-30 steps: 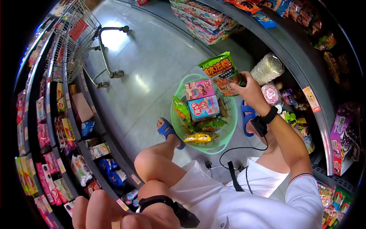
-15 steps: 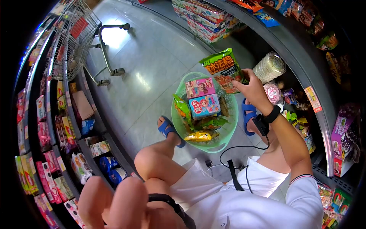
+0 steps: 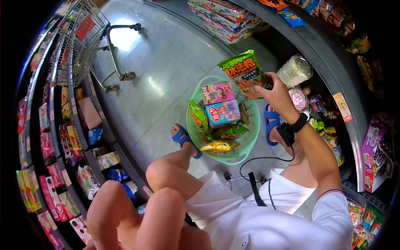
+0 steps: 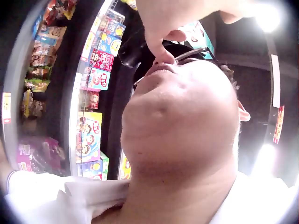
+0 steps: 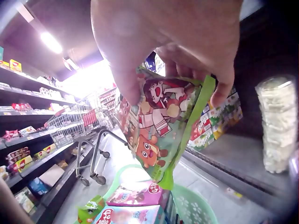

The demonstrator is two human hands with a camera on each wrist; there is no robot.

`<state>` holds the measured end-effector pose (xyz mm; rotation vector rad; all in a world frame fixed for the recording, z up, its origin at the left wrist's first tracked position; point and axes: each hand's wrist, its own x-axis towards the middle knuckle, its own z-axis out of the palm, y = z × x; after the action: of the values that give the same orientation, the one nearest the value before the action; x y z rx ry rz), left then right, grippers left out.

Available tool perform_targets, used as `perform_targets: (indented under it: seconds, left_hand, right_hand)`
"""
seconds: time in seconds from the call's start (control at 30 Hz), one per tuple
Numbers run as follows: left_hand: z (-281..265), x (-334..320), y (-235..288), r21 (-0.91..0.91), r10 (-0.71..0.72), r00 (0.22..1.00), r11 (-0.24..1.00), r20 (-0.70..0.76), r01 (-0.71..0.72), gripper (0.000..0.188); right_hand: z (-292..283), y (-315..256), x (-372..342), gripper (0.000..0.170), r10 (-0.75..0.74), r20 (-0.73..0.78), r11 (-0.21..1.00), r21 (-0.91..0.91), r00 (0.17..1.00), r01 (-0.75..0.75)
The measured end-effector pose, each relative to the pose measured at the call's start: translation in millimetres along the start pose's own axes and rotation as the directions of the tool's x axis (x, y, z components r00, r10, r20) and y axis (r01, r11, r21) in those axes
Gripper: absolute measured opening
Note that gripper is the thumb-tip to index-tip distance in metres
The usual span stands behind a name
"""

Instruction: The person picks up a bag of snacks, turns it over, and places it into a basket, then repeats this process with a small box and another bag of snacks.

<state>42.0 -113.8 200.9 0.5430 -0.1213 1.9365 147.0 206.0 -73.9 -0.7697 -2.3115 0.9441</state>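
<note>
In the head view my right hand (image 3: 278, 92) pinches a green and black snack bag (image 3: 243, 73) by its side, thumb in front. The bag hangs over the far right rim of a pale green plastic basket (image 3: 195, 143). In the right wrist view, the bag's cartoon-printed side (image 5: 159, 116) faces the camera. Inside the basket lie a pink box (image 3: 218, 92), a blue box (image 3: 223, 113), a green bag (image 3: 199, 118) and a yellow packet (image 3: 216, 146). My left hand (image 3: 112, 210) is close to the head camera, fingers bent; in the left wrist view a finger touches the nose.
A metal shopping cart (image 3: 77, 46) stands at far left by shelves of packaged sweets (image 3: 54, 183). On the right, a low shelf holds a stack of clear-wrapped cups (image 3: 295, 71) and a pink-wrapped roll (image 3: 297, 100). Stacked boxes (image 3: 227, 21) sit beyond. A cable (image 3: 266, 161) runs from my right wrist.
My left hand has risen and shifted rightward in the head view, covering its wrist strap. The right hand keeps hold of the snack bag, which has moved slightly up and away.
</note>
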Motion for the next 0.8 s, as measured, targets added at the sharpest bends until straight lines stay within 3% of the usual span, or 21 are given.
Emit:
perform_targets:
  seconds: [0.07,0.17,0.23,0.33,0.43,0.53,0.63,0.67,0.77,0.8]
  left_hand:
    - [1,1,1,0.005,-0.017,1.000,1.000,-0.021,0.017,0.023]
    - [-22,1,-33,-0.255,0.163,0.983,0.957,0.085,-0.136,0.027]
    - [-30,6,-40,-0.340,0.179,0.978,0.931,0.109,-0.133,0.030]
    - [-14,11,-9,-0.175,-0.019,0.999,0.984,0.033,0.024,0.027]
    - [0,9,4,-0.021,-0.051,0.999,0.998,-0.001,0.051,0.023]
    - [-15,11,-11,-0.097,0.015,0.996,0.995,0.082,-0.007,0.024]
    - [-21,14,-33,-0.242,0.073,0.996,0.968,0.056,-0.057,0.029]
    - [-20,15,-31,-0.246,0.038,0.998,0.969,0.045,-0.026,0.029]
    - [2,17,11,-0.116,-0.255,0.959,0.963,-0.124,0.241,0.031]
    - [4,16,14,-0.082,-0.257,0.957,0.965,-0.130,0.248,0.029]
  right_hand:
    - [-7,-15,1,0.056,0.102,0.050,0.995,0.011,0.993,-0.103]
    - [-15,-34,2,0.057,0.270,0.122,0.961,0.032,0.955,-0.276]
    - [-15,-33,1,0.059,0.279,0.116,0.957,0.050,0.953,-0.286]
    - [-13,-28,0,0.059,0.242,0.097,0.967,0.055,0.965,-0.248]
    - [-13,-28,1,0.059,0.226,0.095,0.971,0.056,0.969,-0.232]
    - [-14,-32,1,0.060,0.239,0.100,0.967,0.064,0.966,-0.246]
    - [-15,-32,1,0.060,0.278,0.117,0.955,0.073,0.953,-0.288]
    - [-15,-32,0,0.060,0.277,0.116,0.955,0.071,0.954,-0.287]
    - [-16,-32,1,0.061,0.276,0.116,0.957,0.058,0.954,-0.284]
    - [-16,-30,1,0.061,0.276,0.117,0.958,0.048,0.954,-0.283]
